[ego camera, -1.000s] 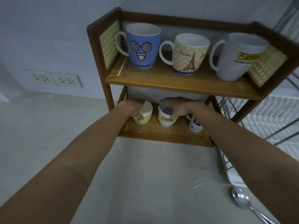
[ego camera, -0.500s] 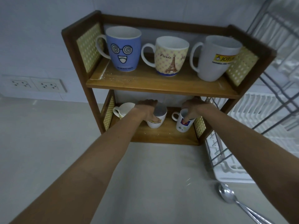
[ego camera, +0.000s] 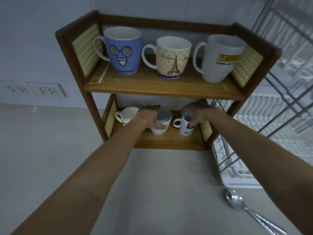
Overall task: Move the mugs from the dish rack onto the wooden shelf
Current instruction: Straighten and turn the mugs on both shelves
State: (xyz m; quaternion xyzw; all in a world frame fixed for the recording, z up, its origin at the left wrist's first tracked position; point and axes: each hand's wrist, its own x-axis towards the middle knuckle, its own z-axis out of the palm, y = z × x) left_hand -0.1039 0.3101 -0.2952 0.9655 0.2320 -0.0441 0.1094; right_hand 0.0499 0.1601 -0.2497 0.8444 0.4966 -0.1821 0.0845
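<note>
The left hand (ego camera: 149, 116) is clamped on the rim of a white Jotun cup (ego camera: 160, 128); the right hand (ego camera: 199, 112) grips a small white picture mug (ego camera: 185, 127). Both stand on the wooden shelf (ego camera: 169, 141)'s lower board beside a cream cup (ego camera: 127, 113). Three large mugs (ego camera: 171, 58) line the upper board. The dish rack (ego camera: 237, 167) stands just right.

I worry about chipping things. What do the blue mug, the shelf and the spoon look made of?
Blue mug: glazed ceramic, likely; glossy printed wall, white inside.
Shelf: brown wood with visible grain; yellow dotted side panels, material unclear.
Spoon: polished metal, probably steel; mirror-like bowl.
</note>
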